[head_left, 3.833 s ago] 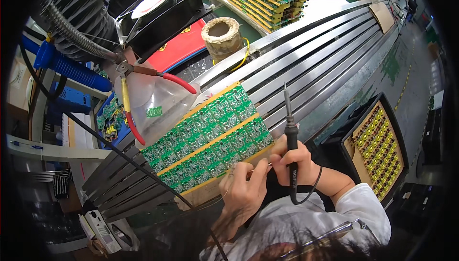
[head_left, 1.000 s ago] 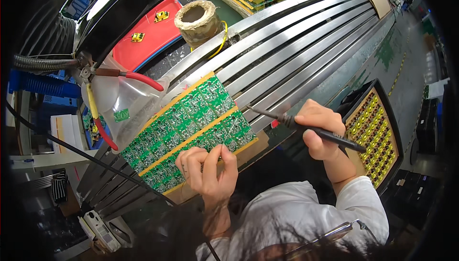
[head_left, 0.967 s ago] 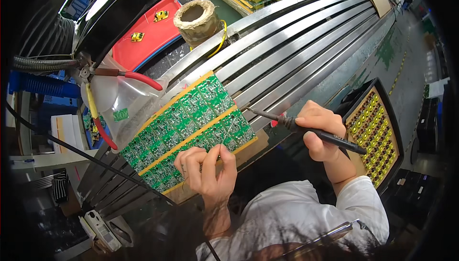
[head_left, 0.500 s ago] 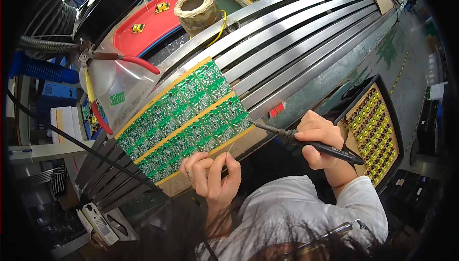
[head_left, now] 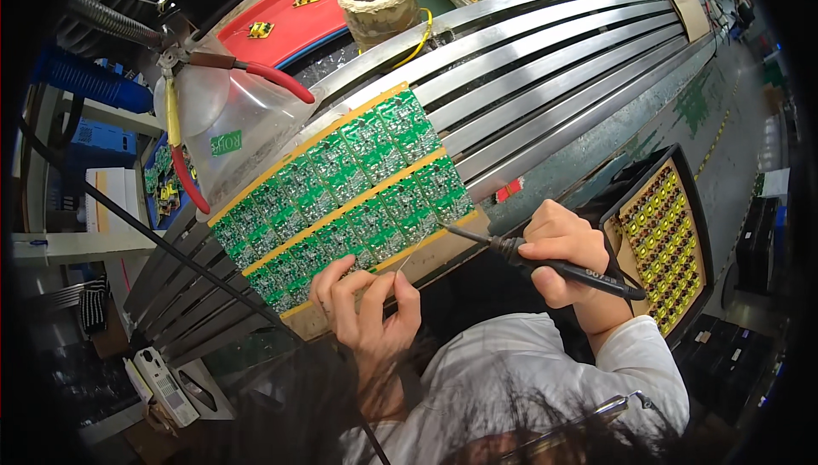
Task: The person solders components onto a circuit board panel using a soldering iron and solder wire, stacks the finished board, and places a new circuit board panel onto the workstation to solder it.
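Left hand (head_left: 366,305) pinching thin shiny wire (head_left: 408,258), right hand (head_left: 564,248) gripping slim black iron (head_left: 588,275), pointed metal tip (head_left: 460,230) at green, silver-speckled rectangular board (head_left: 341,196), smooth metal rails (head_left: 579,120) beneath.

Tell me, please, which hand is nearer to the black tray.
Right: the right hand is just left of the black tray; the left hand is farther left, by the circuit board.

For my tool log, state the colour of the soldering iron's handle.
Black: the soldering iron's handle in the right hand, best seen in the head view.
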`<state>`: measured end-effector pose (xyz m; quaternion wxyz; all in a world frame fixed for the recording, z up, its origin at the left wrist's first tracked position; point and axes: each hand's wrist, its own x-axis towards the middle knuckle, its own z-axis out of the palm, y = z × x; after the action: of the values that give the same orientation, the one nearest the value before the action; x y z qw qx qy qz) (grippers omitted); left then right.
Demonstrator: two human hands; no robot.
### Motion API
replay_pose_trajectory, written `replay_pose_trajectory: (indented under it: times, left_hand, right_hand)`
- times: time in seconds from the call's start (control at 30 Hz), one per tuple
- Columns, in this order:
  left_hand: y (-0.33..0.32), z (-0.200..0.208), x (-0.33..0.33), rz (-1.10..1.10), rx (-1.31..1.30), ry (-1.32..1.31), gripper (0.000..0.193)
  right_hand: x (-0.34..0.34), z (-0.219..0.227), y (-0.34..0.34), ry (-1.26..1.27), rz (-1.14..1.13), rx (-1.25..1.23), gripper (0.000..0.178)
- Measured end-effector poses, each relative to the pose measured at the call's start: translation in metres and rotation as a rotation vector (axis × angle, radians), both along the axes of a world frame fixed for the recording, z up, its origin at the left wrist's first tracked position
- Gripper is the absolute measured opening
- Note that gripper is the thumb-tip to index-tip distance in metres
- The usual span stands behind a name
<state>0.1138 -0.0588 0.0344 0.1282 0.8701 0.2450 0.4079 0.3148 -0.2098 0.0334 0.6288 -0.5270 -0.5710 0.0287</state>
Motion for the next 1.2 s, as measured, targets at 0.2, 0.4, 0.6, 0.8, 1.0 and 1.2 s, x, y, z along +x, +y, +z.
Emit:
replay_pose_trajectory:
  times: [0.2, 0.4, 0.6, 0.8, 1.0, 1.2]
  left_hand:
    - [-0.001, -0.005, -0.003, -0.025, -0.055, -0.062, 0.013]
    - [0.000, -0.011, -0.006, -0.013, -0.033, -0.062, 0.014]
    - [0.000, -0.007, -0.003, -0.016, -0.047, -0.066, 0.014]
    - [0.001, -0.006, -0.002, -0.015, -0.029, -0.027, 0.014]
    - [0.002, 0.002, 0.001, 0.004, -0.013, -0.001, 0.015]
    - [-0.006, -0.011, -0.025, 0.158, -0.117, 0.117, 0.015]
  right_hand:
    - [-0.005, 0.001, 0.003, -0.106, 0.038, -0.017, 0.020]
    - [-0.015, -0.007, 0.010, -0.146, -0.009, -0.013, 0.017]
    - [-0.019, -0.007, 0.006, -0.184, -0.024, -0.030, 0.018]
    - [-0.025, -0.006, 0.002, -0.262, -0.042, -0.047, 0.025]
    - [-0.029, -0.005, 0.001, -0.261, -0.075, -0.035, 0.025]
    - [-0.026, -0.007, -0.003, -0.267, -0.129, -0.026, 0.025]
